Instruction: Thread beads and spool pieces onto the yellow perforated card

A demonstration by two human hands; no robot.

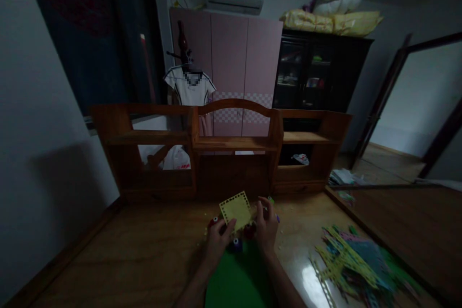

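Note:
A square yellow card (236, 211) with dark marks or holes along its edges is tilted up above the desk. My left hand (219, 238) grips its lower left corner between thumb and fingers. Just right of the card, my right hand (266, 224) is raised with its fingers bent; whether something small is between the fingertips is too dim to tell. Around the hands are small round-topped items: a dark blue one (236, 244), a dark red one (249, 231) and another red one (213, 222). Below them lies a green sheet (238, 279).
On the right of the wooden desk (144, 250) lies a pile of yellow, green, blue and pink pieces (350, 260). Small pale bits are scattered near the hands. A wooden shelf unit (234, 144) stands along the desk's back edge.

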